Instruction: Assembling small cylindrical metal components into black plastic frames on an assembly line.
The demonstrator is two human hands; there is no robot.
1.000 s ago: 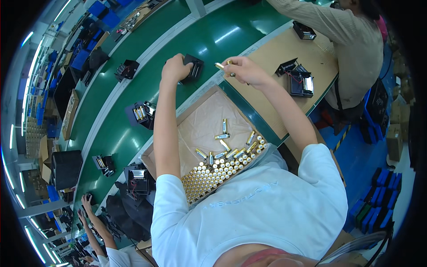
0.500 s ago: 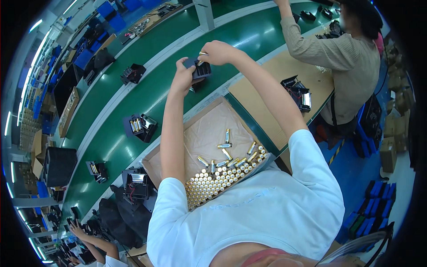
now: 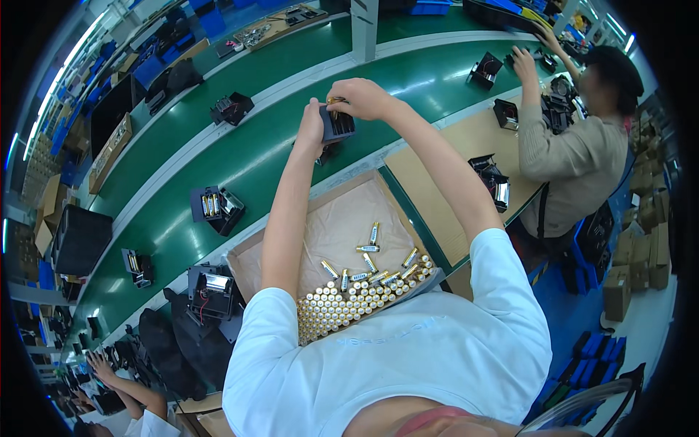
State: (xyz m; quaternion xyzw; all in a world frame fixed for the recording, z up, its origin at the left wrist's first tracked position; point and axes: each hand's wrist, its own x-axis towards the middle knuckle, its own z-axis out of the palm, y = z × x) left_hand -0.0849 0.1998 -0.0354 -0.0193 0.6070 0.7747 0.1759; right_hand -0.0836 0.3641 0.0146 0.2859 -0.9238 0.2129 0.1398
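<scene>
Over the green conveyor, my left hand (image 3: pixel 312 125) grips a black plastic battery case (image 3: pixel 339 126) by its left side, its slotted compartment facing up. My right hand (image 3: pixel 361 98) is at the case's upper edge, fingers pinched round a battery (image 3: pixel 335 100) with a gold end; whether it holds more than one is hidden. Below my forearms a cardboard tray (image 3: pixel 331 213) lined with brown paper sits against my body. Many gold-and-white batteries (image 3: pixel 342 302) stand packed upright along its near side, and several loose ones (image 3: pixel 368 248) lie on the paper.
Along the conveyor (image 3: pixel 175 197) stand open black cases, one with batteries inside (image 3: pixel 211 206). More black units lie left of the tray (image 3: pixel 211 291) and on the brown board (image 3: pixel 489 182) at right. A co-worker (image 3: pixel 575 138) reaches over the far right; another person's hands (image 3: pixel 102 368) show lower left.
My right hand has tipped lower over the case, and the case has turned slightly in my left hand. The co-worker at right reaches farther along the line. The whole view has shifted.
</scene>
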